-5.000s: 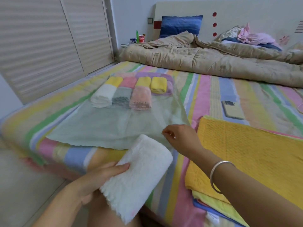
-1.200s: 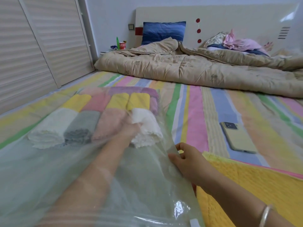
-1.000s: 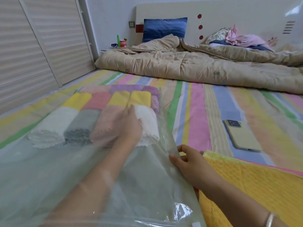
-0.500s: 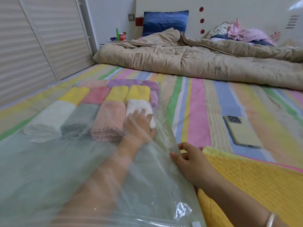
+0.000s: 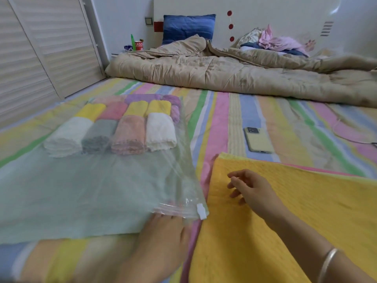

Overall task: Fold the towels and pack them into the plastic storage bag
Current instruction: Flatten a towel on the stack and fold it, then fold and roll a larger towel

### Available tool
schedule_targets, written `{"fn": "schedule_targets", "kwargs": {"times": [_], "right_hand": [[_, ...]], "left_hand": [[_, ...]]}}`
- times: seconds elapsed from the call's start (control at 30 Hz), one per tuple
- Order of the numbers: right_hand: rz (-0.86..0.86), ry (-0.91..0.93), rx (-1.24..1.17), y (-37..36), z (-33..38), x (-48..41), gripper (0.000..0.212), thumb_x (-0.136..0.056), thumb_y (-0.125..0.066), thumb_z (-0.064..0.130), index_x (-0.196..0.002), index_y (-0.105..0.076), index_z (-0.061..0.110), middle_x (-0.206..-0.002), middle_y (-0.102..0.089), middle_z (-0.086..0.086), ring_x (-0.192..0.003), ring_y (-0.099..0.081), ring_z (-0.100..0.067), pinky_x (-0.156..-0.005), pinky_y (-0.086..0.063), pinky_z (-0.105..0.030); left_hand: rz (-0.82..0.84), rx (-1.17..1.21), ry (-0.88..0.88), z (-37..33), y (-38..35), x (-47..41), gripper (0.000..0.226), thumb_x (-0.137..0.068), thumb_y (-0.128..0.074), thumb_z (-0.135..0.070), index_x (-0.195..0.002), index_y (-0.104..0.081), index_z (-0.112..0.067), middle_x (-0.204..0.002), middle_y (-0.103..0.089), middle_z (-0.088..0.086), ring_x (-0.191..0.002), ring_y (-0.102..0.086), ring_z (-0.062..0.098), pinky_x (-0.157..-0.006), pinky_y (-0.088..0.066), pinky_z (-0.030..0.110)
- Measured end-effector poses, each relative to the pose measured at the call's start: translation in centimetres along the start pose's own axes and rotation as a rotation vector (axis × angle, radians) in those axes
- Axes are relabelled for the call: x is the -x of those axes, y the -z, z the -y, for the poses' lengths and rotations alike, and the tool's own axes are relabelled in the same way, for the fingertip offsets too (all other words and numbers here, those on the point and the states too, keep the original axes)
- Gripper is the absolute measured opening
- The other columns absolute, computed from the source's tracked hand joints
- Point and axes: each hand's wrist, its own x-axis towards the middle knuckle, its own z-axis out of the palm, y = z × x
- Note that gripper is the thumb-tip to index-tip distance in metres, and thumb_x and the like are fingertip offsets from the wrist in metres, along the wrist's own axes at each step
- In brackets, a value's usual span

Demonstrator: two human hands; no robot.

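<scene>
Clear plastic storage bag (image 5: 91, 190) flat at nine o'clock, rolled pastel towels (image 5: 126, 129) inside its far end, blurred left hand (image 5: 163, 231) at six, fingertips hidden under its edge, grip unreadable, right hand (image 5: 251, 188) loosely spread, empty, over cropped yellow waffle towel (image 5: 295, 217).

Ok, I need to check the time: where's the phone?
In the head view the phone lies on the striped sheet, right of the storage bag, just beyond the yellow towel.
</scene>
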Motion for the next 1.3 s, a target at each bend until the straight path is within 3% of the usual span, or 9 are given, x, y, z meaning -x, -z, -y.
{"fn": "schedule_targets", "kwargs": {"times": [0.2, 0.37, 0.57, 0.7, 0.83, 0.93, 1.03, 1.17, 1.3], "right_hand": [[-0.144, -0.06, 0.205, 11.0, -6.9, 10.3, 0.015, -0.097, -0.055, 0.021, -0.094, -0.068, 0.029, -0.083, -0.072, 0.008, -0.066, -0.066, -0.005, -0.061, -0.045, -0.022], [-0.399, -0.095, 0.475, 20.6, -12.1, 18.3, 0.007, -0.09, -0.066, 0.027, -0.087, -0.067, 0.033, -0.078, -0.069, 0.01, -0.074, -0.063, -0.008, -0.068, -0.05, -0.034], [-0.43, 0.303, 0.983, 27.0, -17.4, 23.7, 0.03, -0.081, -0.062, 0.055, -0.08, -0.068, 0.026, -0.078, -0.062, 0.013, -0.075, -0.053, -0.009, -0.06, -0.042, -0.024], [-0.471, 0.467, 1.217, 29.6, -18.6, 24.9, 0.036, -0.083, -0.048, 0.046, -0.075, -0.071, 0.019, -0.071, -0.064, 0.004, -0.063, -0.062, -0.02, -0.054, -0.044, -0.027], [-0.666, 0.046, 1.484, 31.5, -19.2, 26.0, 0.016, -0.077, -0.055, 0.009, -0.085, -0.068, 0.016, -0.076, -0.059, -0.007, -0.069, -0.058, -0.032, -0.055, -0.035, -0.034], [-0.641, -0.381, 1.442, 32.2, -18.5, 26.3, 0.028, -0.085, -0.047, 0.013, -0.107, -0.059, 0.025, -0.084, -0.068, -0.001, -0.077, -0.067, -0.025, -0.055, -0.034, -0.027], [-0.673, -0.418, 1.442, 32.2, -17.9, 25.5, 0.024, -0.085, -0.048, 0.017, -0.103, -0.062, 0.026, -0.085, -0.068, 0.002, -0.08, -0.067, -0.023, -0.055, -0.035, -0.025], [-0.766, 0.072, 1.313, 30.1, -17.7, 21.9, 0.037, -0.077, -0.052, 0.006, -0.107, -0.072, 0.012, -0.09, -0.072, -0.007, -0.094, -0.066, -0.03, -0.073, -0.046, -0.039], [-0.451, 0.638, 1.274, 24.0, -14.6, 18.8, 0.049, -0.074, -0.039, 0.015, -0.107, -0.074, 0.023, -0.107, -0.072, 0.004, -0.116, -0.061, -0.026, -0.089, -0.048, -0.038]], "left_hand": [[-0.011, 0.219, -0.254, -13.9, 5.8, 4.7, 0.036, -0.097, -0.033, -0.05, -0.121, -0.056, -0.036, -0.114, -0.064, -0.015, -0.105, -0.059, 0.008, -0.087, -0.047, 0.033], [0.012, 0.422, -0.557, -23.2, -0.4, 3.4, 0.039, -0.087, -0.039, -0.044, -0.106, -0.067, -0.026, -0.106, -0.068, -0.009, -0.101, -0.061, 0.012, -0.084, -0.05, 0.033], [-0.04, 0.311, -0.598, -27.2, -5.9, 2.5, 0.031, -0.087, -0.061, -0.047, -0.111, -0.065, -0.027, -0.112, -0.063, -0.009, -0.106, -0.055, 0.011, -0.084, -0.043, 0.026], [-0.118, 0.277, -0.575, -27.2, -6.7, 2.2, 0.023, -0.085, -0.055, -0.046, -0.092, -0.07, -0.03, -0.092, -0.069, -0.012, -0.087, -0.064, 0.011, -0.067, -0.052, 0.03], [-0.169, 0.287, -0.525, -27.2, -7.0, 2.2, 0.022, -0.088, -0.053, -0.044, -0.09, -0.07, -0.029, -0.088, -0.069, -0.013, -0.083, -0.064, 0.007, -0.064, -0.052, 0.029], [-0.159, 0.302, -0.538, -27.4, -7.2, 2.5, 0.019, -0.091, -0.054, -0.041, -0.093, -0.067, -0.028, -0.093, -0.065, -0.014, -0.091, -0.059, 0.006, -0.07, -0.051, 0.027], [-0.108, 0.322, -0.521, -27.5, -7.0, 2.6, 0.026, -0.089, -0.048, -0.049, -0.092, -0.065, -0.03, -0.093, -0.062, -0.015, -0.091, -0.055, 0.003, -0.072, -0.049, 0.026], [0.008, 0.442, -0.422, -27.2, -6.7, 2.3, 0.029, -0.092, -0.049, -0.049, -0.089, -0.067, -0.028, -0.089, -0.065, -0.015, -0.084, -0.058, 0.002, -0.074, -0.049, 0.028], [0.119, 1.09, 0.039, -26.8, -4.8, 1.3, 0.024, -0.102, -0.044, -0.028, -0.092, -0.064, -0.019, -0.094, -0.07, 0.002, -0.074, -0.066, 0.014, -0.066, -0.053, 0.034]]}}
